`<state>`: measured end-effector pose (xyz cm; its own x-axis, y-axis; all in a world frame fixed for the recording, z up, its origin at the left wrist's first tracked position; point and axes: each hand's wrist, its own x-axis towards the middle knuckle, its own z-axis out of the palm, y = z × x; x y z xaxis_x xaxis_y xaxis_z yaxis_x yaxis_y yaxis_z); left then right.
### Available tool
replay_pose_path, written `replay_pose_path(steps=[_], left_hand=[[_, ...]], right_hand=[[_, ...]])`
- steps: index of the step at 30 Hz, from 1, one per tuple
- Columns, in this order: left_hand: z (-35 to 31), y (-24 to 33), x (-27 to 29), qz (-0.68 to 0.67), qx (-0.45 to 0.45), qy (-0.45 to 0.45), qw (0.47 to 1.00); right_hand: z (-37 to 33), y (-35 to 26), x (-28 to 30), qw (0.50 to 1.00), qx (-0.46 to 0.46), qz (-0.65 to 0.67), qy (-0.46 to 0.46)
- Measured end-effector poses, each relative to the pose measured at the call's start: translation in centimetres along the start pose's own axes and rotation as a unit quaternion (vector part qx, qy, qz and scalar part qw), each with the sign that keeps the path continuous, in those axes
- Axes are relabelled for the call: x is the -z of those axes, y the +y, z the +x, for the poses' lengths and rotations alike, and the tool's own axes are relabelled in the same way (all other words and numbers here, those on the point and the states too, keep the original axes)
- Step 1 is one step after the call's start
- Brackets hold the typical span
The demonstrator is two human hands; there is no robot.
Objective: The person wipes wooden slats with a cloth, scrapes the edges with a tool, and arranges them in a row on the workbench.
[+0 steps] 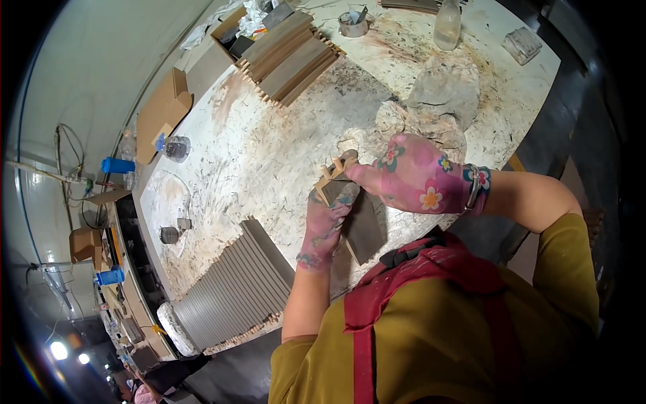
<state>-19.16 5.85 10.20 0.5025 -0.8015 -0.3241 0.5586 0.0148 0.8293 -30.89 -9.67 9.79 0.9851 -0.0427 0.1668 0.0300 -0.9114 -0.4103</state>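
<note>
A flat grey-brown wooden board (365, 232) lies tilted close to my body, with pale dowel pegs (328, 170) sticking out of its far end. My left hand (321, 232), in a pink floral glove, is closed around the board near that end. Bent over the same end is my right hand (414, 176), gloved alike, its fingertips pressed together beside the pegs. A small brownish piece shows at those fingertips, too hidden to name. A crumpled, stained cloth (437, 124) lies just beyond my right hand.
A long row of grey boards (225, 296) stands on edge at the left of the stained white table (282, 128). More pegged boards (296, 64) are stacked at the back. Around them are a clear bottle (447, 27), a small pot (353, 25), a jar (176, 148) and a cardboard box (161, 111).
</note>
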Motion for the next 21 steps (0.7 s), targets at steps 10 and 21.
replay_pose_path(steps=[10,21], left_hand=[[0.3,-0.9,1.5,0.047,-0.013,-0.008,0.999],[0.7,-1.2,1.7,-0.023,0.033,-0.035,0.999]], right_hand=[[0.7,-0.4,4.9,0.98,0.052,-0.178,-0.066],[0.6,-0.5,3.0,0.994,0.1,-0.044,0.013]])
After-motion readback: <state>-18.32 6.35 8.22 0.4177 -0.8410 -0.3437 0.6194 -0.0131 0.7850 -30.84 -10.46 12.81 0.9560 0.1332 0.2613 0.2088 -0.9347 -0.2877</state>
